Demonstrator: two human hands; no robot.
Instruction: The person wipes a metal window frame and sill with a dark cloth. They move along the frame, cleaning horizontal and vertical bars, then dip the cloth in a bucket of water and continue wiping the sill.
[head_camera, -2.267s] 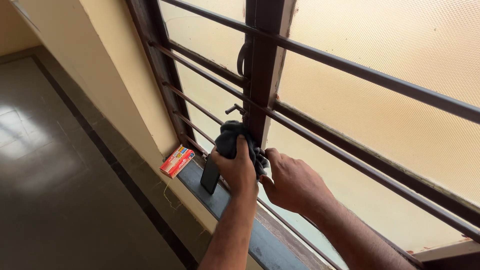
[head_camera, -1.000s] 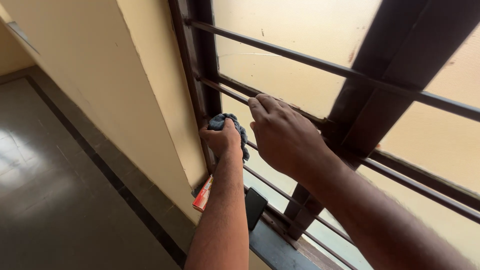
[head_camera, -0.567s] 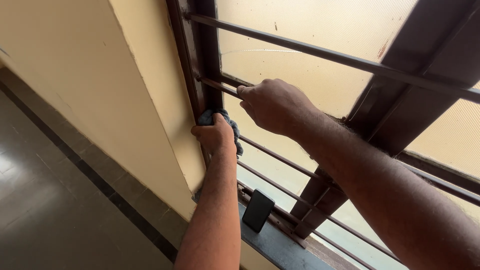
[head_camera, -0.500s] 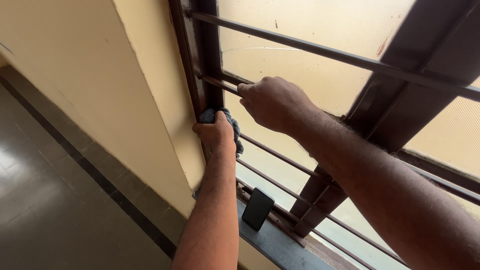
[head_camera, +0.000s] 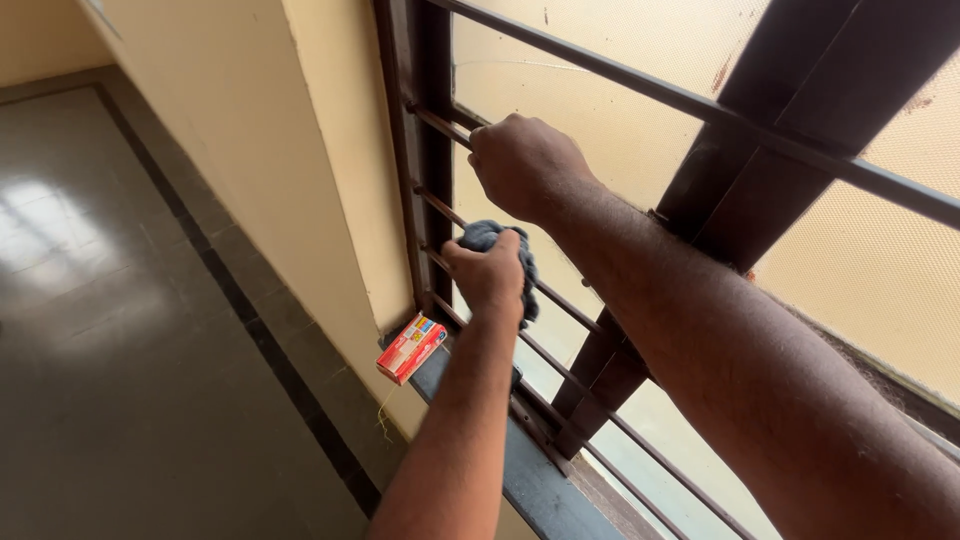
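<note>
My left hand grips a dark grey cloth and presses it against a horizontal bar of the brown window grille, near the left frame post. Above it, my right hand is closed around a higher grille bar, fist clenched. Both arms reach in from the lower right. Frosted yellowish glass lies behind the bars.
A small red and white box lies at the left end of the grey window sill. A thick dark frame post crosses at the right. The cream wall drops to a grey tiled floor with a dark border.
My left hand with the cloth has slid a little lower on the grille. The view has shifted, so the red box shows again and the dark object on the sill is hidden behind my forearm.
</note>
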